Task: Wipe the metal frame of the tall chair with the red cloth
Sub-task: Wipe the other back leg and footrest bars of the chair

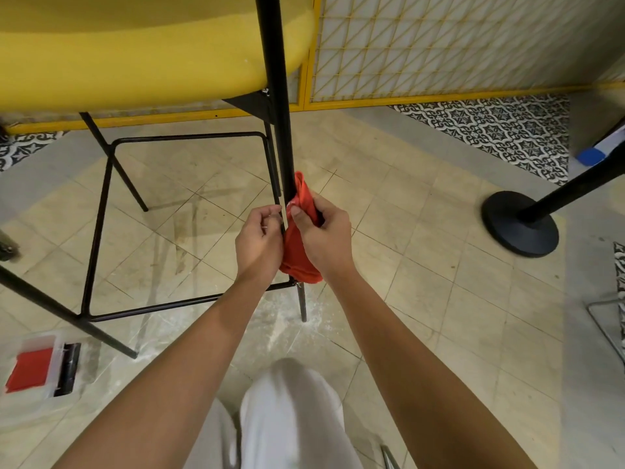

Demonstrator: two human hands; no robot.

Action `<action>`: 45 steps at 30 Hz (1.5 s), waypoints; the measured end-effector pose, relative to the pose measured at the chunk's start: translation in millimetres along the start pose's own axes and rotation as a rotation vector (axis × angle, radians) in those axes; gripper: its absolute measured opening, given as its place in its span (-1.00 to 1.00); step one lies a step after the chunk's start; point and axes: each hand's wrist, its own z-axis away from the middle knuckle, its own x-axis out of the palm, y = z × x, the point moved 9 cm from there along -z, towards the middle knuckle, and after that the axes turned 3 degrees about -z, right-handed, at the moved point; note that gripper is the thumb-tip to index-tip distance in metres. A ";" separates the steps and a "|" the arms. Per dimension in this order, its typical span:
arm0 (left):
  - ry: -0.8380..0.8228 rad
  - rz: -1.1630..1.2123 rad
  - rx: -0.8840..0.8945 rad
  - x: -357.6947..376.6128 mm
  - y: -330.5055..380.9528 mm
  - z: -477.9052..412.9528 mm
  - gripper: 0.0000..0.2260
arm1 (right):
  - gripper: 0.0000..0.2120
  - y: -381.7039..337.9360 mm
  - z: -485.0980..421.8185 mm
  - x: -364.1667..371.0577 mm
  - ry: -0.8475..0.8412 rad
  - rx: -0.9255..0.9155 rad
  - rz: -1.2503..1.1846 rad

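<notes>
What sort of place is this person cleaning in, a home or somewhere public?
Probably a cafe or similar public eatery, not a home: a tall chair with a yellow seat and black metal frame, a yellow lattice partition, and a black queue-barrier post on a round base.

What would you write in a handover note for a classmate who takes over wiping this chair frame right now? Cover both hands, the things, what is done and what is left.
Right hand grips the red cloth, bunched round the black front leg just above the footrest bar.
Left hand pinches that leg beside the cloth.
Done: the picture does not show which parts are already wiped.
Left: likely the rest of this leg, the footrest bars and the other legs.
</notes>
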 end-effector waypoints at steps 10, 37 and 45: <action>-0.077 -0.009 0.006 -0.2 -8.1 27.0 -0.81 | -0.77 48.1 29.1 -7.2 -0.020 0.250 0.266; 0.068 0.365 -0.113 -9.5 -19.9 27.2 -0.67 | -0.74 35.6 24.5 -28.9 0.057 0.232 0.027; 0.217 0.275 -0.056 7.5 -29.5 19.1 -0.64 | -0.81 55.7 19.0 -20.8 0.073 0.234 0.017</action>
